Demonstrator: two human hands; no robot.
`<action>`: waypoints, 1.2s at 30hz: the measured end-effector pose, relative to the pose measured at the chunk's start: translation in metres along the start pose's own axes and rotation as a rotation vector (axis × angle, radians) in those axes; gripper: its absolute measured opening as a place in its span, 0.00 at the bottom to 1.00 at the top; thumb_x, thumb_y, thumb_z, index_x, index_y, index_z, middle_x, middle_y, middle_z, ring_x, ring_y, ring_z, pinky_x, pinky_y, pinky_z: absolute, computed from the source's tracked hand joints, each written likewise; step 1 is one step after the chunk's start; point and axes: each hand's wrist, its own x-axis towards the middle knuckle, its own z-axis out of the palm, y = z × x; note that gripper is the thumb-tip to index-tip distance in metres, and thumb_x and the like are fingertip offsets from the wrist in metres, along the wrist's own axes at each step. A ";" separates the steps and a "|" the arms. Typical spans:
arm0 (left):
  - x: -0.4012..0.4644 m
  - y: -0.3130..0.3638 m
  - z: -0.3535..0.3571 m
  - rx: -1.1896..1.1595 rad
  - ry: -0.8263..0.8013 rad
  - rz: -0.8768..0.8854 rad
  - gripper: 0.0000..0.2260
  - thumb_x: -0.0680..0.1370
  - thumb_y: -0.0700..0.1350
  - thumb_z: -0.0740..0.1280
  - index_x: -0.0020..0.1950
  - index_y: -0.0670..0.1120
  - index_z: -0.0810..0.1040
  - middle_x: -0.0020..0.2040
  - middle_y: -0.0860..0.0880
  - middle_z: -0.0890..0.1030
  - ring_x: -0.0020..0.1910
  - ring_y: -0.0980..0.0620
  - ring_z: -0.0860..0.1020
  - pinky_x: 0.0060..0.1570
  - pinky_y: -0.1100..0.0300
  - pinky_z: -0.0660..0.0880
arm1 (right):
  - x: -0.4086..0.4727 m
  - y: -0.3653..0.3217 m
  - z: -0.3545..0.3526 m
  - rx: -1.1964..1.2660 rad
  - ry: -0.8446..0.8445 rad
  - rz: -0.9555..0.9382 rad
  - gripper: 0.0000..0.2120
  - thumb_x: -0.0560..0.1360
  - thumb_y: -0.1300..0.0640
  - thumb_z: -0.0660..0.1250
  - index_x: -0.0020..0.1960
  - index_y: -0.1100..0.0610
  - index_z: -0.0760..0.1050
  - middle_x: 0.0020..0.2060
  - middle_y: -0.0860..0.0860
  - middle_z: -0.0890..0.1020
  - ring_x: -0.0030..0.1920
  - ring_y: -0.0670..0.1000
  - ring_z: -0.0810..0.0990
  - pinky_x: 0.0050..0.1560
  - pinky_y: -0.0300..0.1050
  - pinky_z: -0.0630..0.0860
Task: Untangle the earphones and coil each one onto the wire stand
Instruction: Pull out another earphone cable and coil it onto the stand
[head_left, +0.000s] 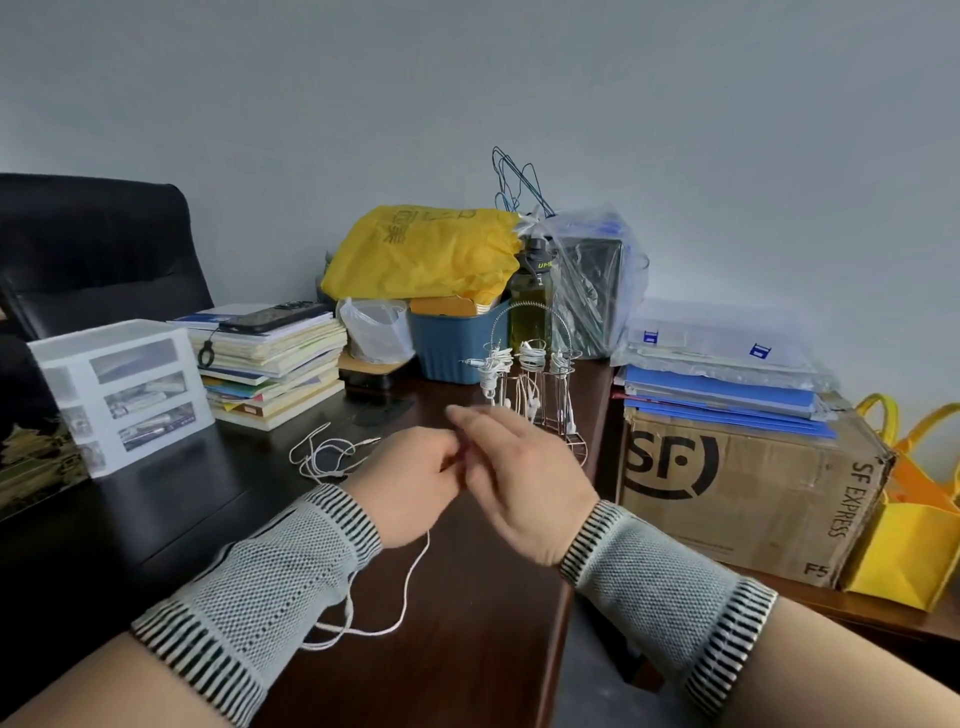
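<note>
Both hands, left hand and right hand, pinch a thin white earphone cord mid-untangling; coiling onto the silver wire stand likely follows.

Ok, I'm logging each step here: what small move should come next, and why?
Probably draw the hanging white earphone cable up through the left hand with the right hand. It droops in a loose loop below the hands, not yet coiled, while the wire stand already carries wound sets.
</note>
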 end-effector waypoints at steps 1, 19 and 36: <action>0.001 0.002 -0.001 0.007 0.008 0.003 0.16 0.79 0.44 0.64 0.31 0.51 0.69 0.30 0.51 0.74 0.32 0.51 0.72 0.39 0.53 0.71 | 0.000 -0.003 0.000 0.019 -0.047 0.038 0.25 0.76 0.48 0.50 0.65 0.60 0.74 0.53 0.57 0.81 0.51 0.57 0.81 0.56 0.50 0.78; -0.001 -0.039 -0.028 -0.143 0.155 -0.180 0.09 0.80 0.48 0.64 0.41 0.52 0.81 0.24 0.56 0.69 0.24 0.58 0.67 0.28 0.63 0.64 | -0.030 0.051 -0.010 -0.237 -0.056 0.265 0.15 0.73 0.44 0.57 0.30 0.48 0.65 0.29 0.43 0.68 0.30 0.49 0.71 0.32 0.44 0.71; 0.009 0.004 0.009 -0.131 0.005 -0.024 0.12 0.79 0.49 0.65 0.36 0.49 0.79 0.28 0.51 0.74 0.30 0.53 0.70 0.35 0.56 0.68 | -0.008 0.019 -0.021 0.086 -0.127 0.516 0.25 0.80 0.43 0.56 0.33 0.56 0.77 0.29 0.54 0.79 0.35 0.53 0.78 0.41 0.45 0.73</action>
